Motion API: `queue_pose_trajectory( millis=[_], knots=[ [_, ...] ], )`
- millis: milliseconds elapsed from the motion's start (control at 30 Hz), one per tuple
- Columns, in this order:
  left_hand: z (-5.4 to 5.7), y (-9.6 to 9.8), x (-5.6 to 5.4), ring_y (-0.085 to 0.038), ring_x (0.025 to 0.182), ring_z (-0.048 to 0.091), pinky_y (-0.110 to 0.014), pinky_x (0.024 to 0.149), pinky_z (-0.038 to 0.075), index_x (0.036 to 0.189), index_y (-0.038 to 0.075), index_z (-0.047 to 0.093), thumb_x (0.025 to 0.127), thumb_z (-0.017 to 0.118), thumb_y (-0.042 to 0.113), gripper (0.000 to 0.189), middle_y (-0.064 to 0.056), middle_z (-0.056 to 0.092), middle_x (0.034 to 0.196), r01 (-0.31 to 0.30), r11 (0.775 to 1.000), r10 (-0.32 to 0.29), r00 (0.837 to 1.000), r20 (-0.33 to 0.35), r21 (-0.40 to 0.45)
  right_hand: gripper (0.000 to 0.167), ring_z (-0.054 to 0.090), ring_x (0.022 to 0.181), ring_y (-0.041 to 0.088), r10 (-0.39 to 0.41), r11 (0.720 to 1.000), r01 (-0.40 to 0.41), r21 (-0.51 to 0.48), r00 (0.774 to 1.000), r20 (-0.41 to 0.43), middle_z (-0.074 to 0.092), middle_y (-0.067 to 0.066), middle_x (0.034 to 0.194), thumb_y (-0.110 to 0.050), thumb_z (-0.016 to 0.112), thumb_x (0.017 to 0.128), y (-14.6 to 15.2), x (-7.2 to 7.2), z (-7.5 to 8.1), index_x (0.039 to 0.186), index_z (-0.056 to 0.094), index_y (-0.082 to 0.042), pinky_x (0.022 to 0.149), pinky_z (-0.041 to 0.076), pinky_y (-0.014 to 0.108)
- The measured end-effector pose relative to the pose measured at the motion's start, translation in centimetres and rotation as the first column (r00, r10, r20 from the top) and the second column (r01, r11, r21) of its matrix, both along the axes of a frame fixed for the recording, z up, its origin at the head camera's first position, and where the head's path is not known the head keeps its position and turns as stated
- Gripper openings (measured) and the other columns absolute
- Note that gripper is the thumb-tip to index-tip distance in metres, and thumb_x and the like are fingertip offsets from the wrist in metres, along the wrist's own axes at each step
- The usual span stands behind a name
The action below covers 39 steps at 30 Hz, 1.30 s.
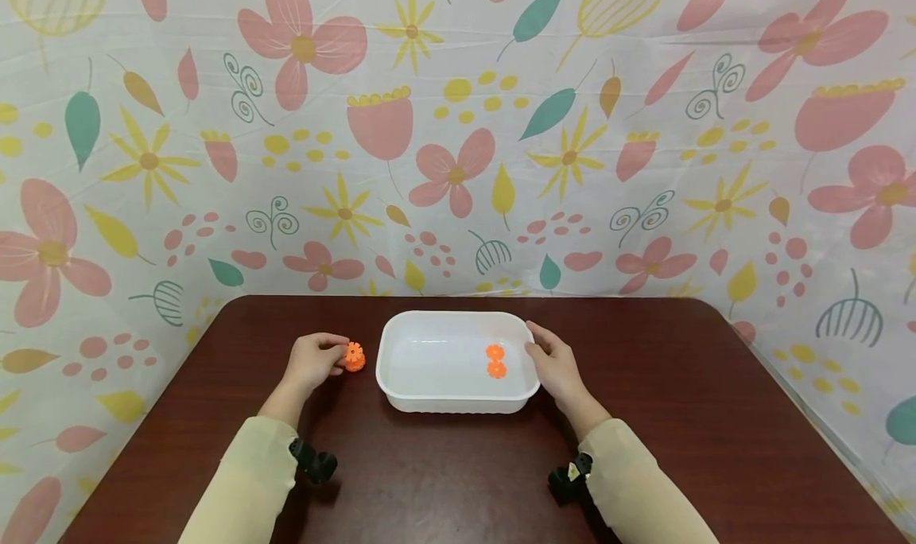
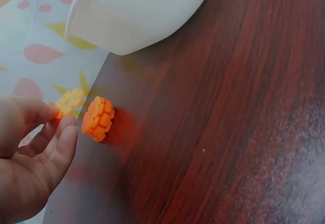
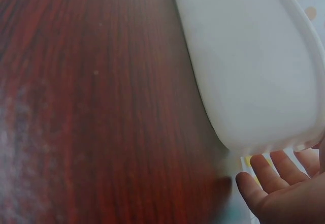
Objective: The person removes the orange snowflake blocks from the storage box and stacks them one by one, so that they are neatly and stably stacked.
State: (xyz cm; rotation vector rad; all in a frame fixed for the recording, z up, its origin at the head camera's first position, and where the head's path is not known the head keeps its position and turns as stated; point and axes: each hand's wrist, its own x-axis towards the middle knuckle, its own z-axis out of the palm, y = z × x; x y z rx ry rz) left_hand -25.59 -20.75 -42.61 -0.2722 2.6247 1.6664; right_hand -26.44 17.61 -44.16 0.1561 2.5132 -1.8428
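Between thumb and fingertips, my left hand (image 1: pixel 312 361) pinches an orange flower-shaped plastic disc (image 2: pixel 70 102). Just past it on the table stands a short stack of similar orange discs (image 2: pixel 98 119); in the head view the held disc overlaps this stack. A white rectangular tray (image 1: pixel 448 406) lies to the right of the left hand. Two orange discs (image 1: pixel 496 361) lie inside it, toward its right end. My right hand (image 1: pixel 558 369) holds the tray's right rim, thumb over the edge. In the right wrist view its other fingers (image 3: pixel 269 176) extend loosely beside the outer wall.
The dark reddish-brown table (image 1: pixel 444 480) has a glossy top. Behind it hangs a white cloth (image 1: pixel 458 130) printed with flowers and leaves. Each forearm, in a pale sleeve (image 1: pixel 243 480), carries a black wrist camera (image 1: pixel 312 461).
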Motion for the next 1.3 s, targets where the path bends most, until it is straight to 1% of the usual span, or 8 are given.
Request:
queue_pose_trajectory(
  millis=[167,400,633,733,900,1133,1300],
  knots=[
    [-0.2,-0.1,0.0,-0.014,0.075,0.065,-0.027,0.066,0.058,0.114,-0.002,0.064,0.094,0.055,0.010,0.026,-0.020,0.061,0.110,-0.010,1.000,0.011,1.000,0.026,-0.013,0.045,0.041,0.134,0.030,0.005,1.000,-0.005,-0.003,1.000,-0.004,0.043,0.015,0.144,-0.018,0.046,0.098,0.0,0.0,0.0,0.142,0.043,-0.014,0.103,0.043,0.045],
    [-0.5,0.1,0.0,-0.013,0.074,0.063,-0.028,0.066,0.058,0.115,-0.002,0.064,0.095,0.054,0.011,0.026,-0.020,0.062,0.108,-0.012,1.000,0.013,0.999,0.033,-0.015,0.045,0.039,0.135,0.030,0.013,1.000,-0.013,-0.008,1.000,-0.011,0.043,0.015,0.145,-0.017,0.046,0.098,0.0,0.0,-0.1,0.142,0.042,-0.013,0.105,0.041,0.045],
    [-0.6,0.2,0.0,-0.015,0.073,0.061,-0.027,0.064,0.057,0.113,-0.003,0.063,0.093,0.054,0.010,0.026,-0.016,0.063,0.095,-0.020,1.000,0.021,0.998,0.052,-0.019,0.045,0.041,0.134,0.030,0.013,1.000,-0.013,-0.006,1.000,-0.009,0.044,0.015,0.144,-0.018,0.046,0.098,0.1,0.0,-0.1,0.142,0.042,-0.013,0.104,0.042,0.045],
    [-0.7,0.2,0.0,-0.016,0.074,0.061,-0.028,0.065,0.057,0.114,-0.003,0.063,0.094,0.054,0.010,0.026,-0.017,0.063,0.098,-0.015,0.999,0.016,0.999,0.051,-0.030,0.045,0.041,0.134,0.030,0.014,1.000,-0.014,-0.004,1.000,-0.011,0.044,0.016,0.144,-0.018,0.046,0.098,0.0,0.0,-0.1,0.142,0.042,-0.013,0.104,0.042,0.045],
    [-0.7,0.1,0.0,-0.012,0.071,0.062,-0.028,0.064,0.057,0.113,-0.003,0.064,0.094,0.053,0.011,0.026,-0.020,0.061,0.107,-0.012,0.998,0.014,0.999,0.044,-0.057,0.044,0.041,0.133,0.029,0.008,1.000,-0.008,-0.002,1.000,-0.007,0.044,0.015,0.144,-0.018,0.046,0.098,0.0,0.0,-0.1,0.142,0.043,-0.014,0.104,0.042,0.045],
    [-0.9,0.1,0.0,-0.012,0.069,0.063,-0.027,0.062,0.057,0.111,-0.004,0.064,0.093,0.054,0.008,0.024,-0.020,0.063,0.103,-0.017,0.998,0.019,0.999,0.033,-0.059,0.044,0.041,0.133,0.029,0.007,1.000,-0.007,-0.002,1.000,-0.011,0.044,0.015,0.144,-0.018,0.046,0.098,0.0,-0.1,-0.1,0.142,0.043,-0.014,0.104,0.042,0.044],
    [-1.1,0.1,0.1,-0.014,0.072,0.061,-0.027,0.064,0.057,0.113,-0.004,0.063,0.093,0.054,0.008,0.025,-0.018,0.062,0.099,-0.021,0.998,0.024,0.998,0.050,-0.058,0.044,0.041,0.133,0.029,0.007,1.000,-0.008,-0.006,1.000,-0.010,0.044,0.015,0.144,-0.018,0.046,0.098,0.1,-0.1,-0.2,0.142,0.043,-0.014,0.104,0.042,0.045]
  ],
)
